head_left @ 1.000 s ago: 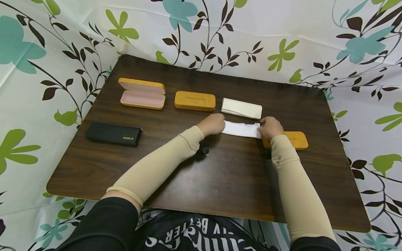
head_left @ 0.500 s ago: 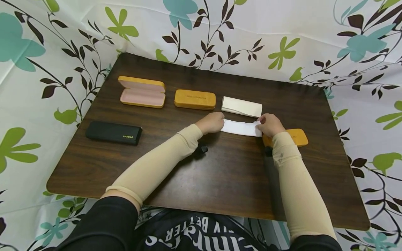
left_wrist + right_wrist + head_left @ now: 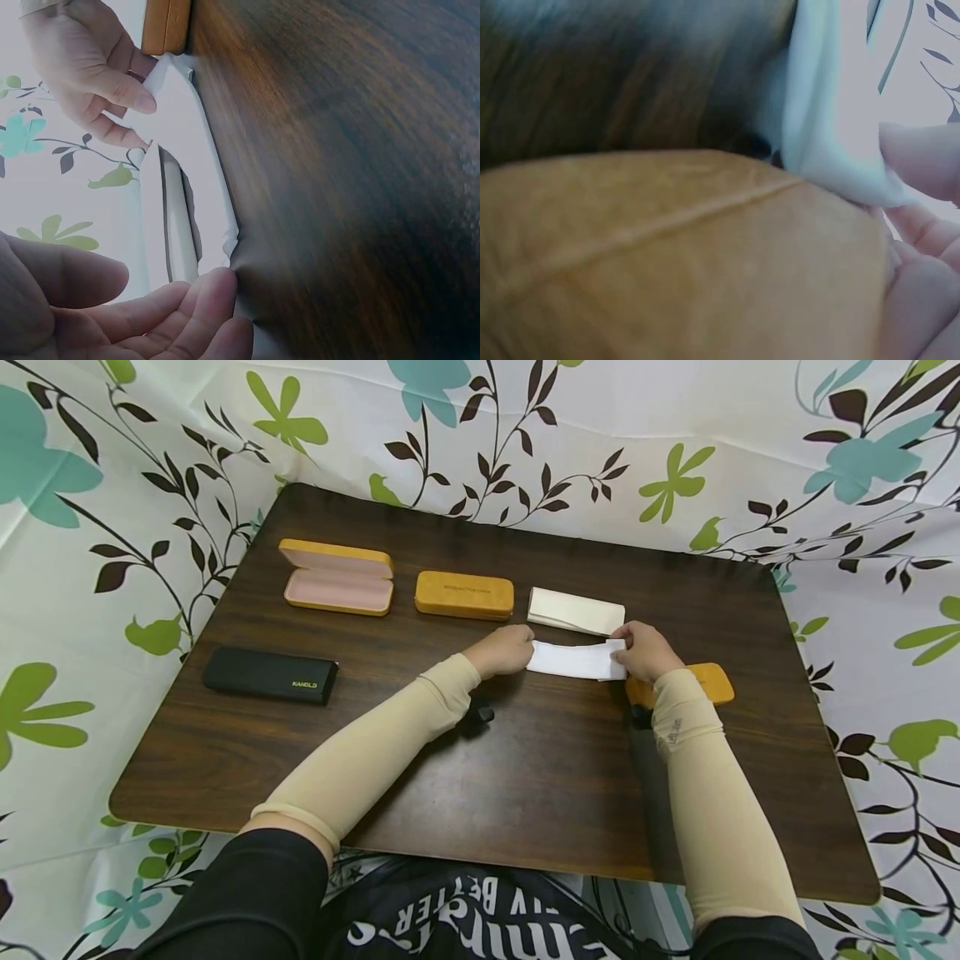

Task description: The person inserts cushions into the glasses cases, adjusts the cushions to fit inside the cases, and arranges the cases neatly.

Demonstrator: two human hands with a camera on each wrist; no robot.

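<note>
A folded white cloth lies on the table in front of a cream folding glasses case. Its right end is pinched by my right hand, thumb on top and fingers behind. At the other end is my left hand. In the left wrist view its lower fingertips touch the cloth, and the thumb stands apart, above. A yellow glasses case, partly hidden by my right wrist, fills much of the right wrist view, where the cloth sits beyond it.
At the back left an opened yellow glasses case shows its pink lining, beside a closed yellow case. A black glasses case lies at the left of the brown table. Floral curtains surround it.
The right fingers have shifted slightly upward and their grip on the cloth's end has changed; that end now looks wider and flatter. The left hand has barely moved.
</note>
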